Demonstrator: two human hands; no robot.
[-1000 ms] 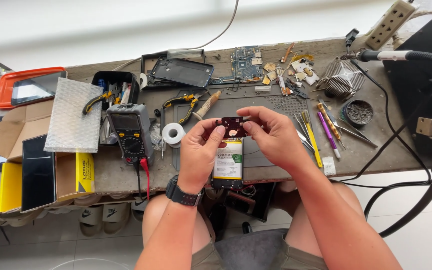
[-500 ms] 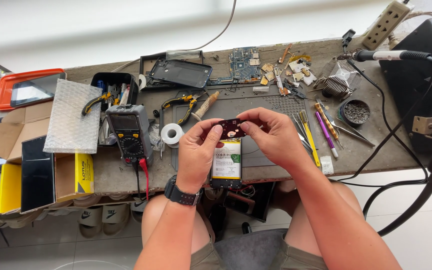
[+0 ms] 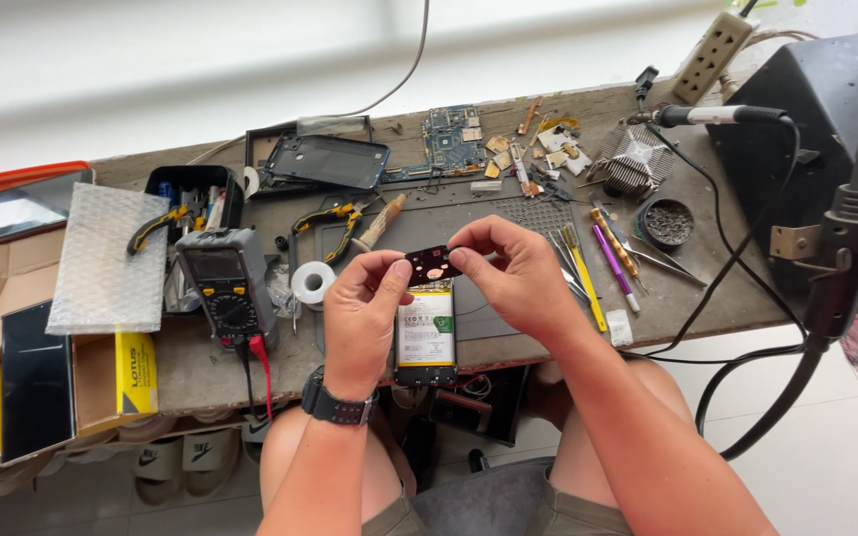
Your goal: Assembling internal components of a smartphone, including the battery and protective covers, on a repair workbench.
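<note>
Hands barely shifted since a second earlier: left hand point(image 3: 364, 313) and right hand point(image 3: 518, 278) stayed pinched on the small dark cover piece point(image 3: 433, 264), mid-frame, just above the opened phone point(image 3: 425, 337) on the workbench point(image 3: 201, 367).

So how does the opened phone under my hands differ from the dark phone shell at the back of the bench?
The opened phone lies lengthwise toward you at the front edge, its inside filled with a pale battery. The dark phone shell lies crosswise at the back, looking hollow and untouched. Left hand and right hand hold a small dark plate over the opened phone. Both are phone-sized.
</note>
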